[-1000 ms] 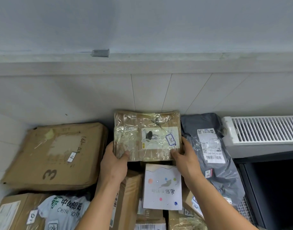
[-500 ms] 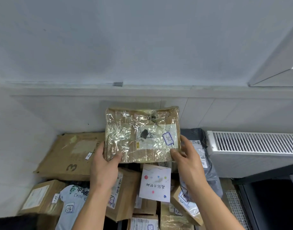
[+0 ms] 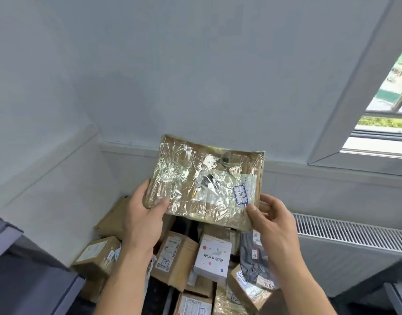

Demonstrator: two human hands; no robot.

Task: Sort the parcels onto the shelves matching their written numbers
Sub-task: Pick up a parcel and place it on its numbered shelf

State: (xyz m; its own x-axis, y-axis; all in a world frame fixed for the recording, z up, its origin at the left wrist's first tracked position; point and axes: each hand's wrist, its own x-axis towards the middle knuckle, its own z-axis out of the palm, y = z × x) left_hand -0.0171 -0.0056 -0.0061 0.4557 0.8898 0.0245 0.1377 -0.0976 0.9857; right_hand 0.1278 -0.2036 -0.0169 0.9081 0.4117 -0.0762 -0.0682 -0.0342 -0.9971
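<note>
Two hands are gripping one taped parcel (image 3: 204, 184): your left hand (image 3: 142, 215) is clamping its lower-left corner, your right hand (image 3: 272, 220) is pinching the lower-right, just under the number sticker (image 3: 240, 194). Long axis is running left-right, above the floor pile (image 3: 195, 264).

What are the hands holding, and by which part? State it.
Both hold the tape-wrapped parcel: left hand grips its lower left corner, right hand its lower right corner, near the numbered sticker.

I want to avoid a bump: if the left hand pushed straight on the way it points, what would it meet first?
The left hand points up and away while gripping the taped parcel. Past that, the first thing in line is probably the wall above the ledge, though depth is unclear.
</note>
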